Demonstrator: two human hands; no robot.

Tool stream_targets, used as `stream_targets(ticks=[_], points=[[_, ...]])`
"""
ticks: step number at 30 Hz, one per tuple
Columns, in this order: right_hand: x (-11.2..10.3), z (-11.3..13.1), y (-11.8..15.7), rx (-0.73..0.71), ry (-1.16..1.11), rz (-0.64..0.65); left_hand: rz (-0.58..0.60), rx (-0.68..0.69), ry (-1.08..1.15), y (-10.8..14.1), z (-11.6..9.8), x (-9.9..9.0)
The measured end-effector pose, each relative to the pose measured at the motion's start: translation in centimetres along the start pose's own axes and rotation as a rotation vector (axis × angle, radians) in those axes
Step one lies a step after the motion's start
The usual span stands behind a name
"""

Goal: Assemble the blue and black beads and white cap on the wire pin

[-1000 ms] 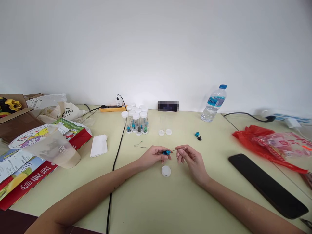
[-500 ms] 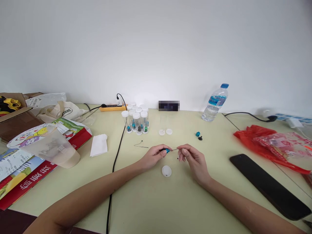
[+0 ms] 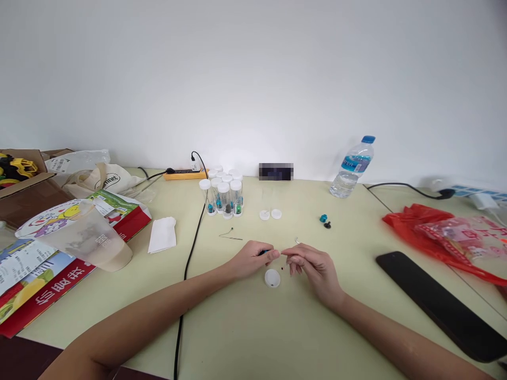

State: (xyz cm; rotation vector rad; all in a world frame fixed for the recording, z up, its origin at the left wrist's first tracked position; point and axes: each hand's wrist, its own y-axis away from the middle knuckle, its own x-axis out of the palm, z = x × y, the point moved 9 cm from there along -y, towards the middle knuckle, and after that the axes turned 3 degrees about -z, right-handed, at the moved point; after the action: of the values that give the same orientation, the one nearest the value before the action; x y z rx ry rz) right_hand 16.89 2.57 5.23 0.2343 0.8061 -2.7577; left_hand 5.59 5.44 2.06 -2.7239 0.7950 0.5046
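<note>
my left hand (image 3: 253, 259) now mostly hides the blue piece (image 3: 264, 252) it pinches, and the rod toward my right hand (image 3: 318, 267), pinching a thin dark-tipped stick (image 3: 282, 267), is unseen, so work seems fingertip-close.

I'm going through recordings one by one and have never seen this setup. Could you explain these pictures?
There is no machine: these are a person's two bare hands. One head-worn camera, looking forward and down, takes every picture.

The left hand holds a small blue piece, mostly hidden. The right hand is close by; a dark-tipped bit shows at its fingers, but its grip is unclear.

On the table, a white lid lies just below the hands. Farther back stand capped clear tubes and a water bottle. A plastic cup is at left, a red bag at right.
</note>
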Motion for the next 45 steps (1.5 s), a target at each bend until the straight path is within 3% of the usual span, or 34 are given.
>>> stream_targets(ticks=[11,20,27,32,37,42,45], points=[[-0.3,-0.2,-0.3,0.004,0.009,-0.067,0.103,-0.016,0.000,0.1,-0.1,0.8],[-0.4,-0.7,-0.6,0.049,0.040,-0.113,0.107,-0.004,-0.010,-0.1,0.2,1.0],[-0.8,-1.4,-0.7,0.122,0.014,-0.155,-0.036,-0.016,0.111,-0.1,0.3,-0.3],[-1.8,-2.3,-0.6,0.221,0.019,-0.242,0.008,-0.108,0.278,-0.2,1.2,0.3],[-2.8,-3.6,-0.7,0.298,-0.056,-0.340,-0.060,-0.081,0.386,-0.7,1.4,-0.3],[-2.4,-3.4,-1.0,0.252,-0.098,-0.289,-0.080,-0.074,0.515,-0.8,1.6,-0.5],[-2.0,-2.9,-1.0,0.205,-0.126,-0.249,-0.004,-0.094,0.528,-0.7,1.7,0.0]])
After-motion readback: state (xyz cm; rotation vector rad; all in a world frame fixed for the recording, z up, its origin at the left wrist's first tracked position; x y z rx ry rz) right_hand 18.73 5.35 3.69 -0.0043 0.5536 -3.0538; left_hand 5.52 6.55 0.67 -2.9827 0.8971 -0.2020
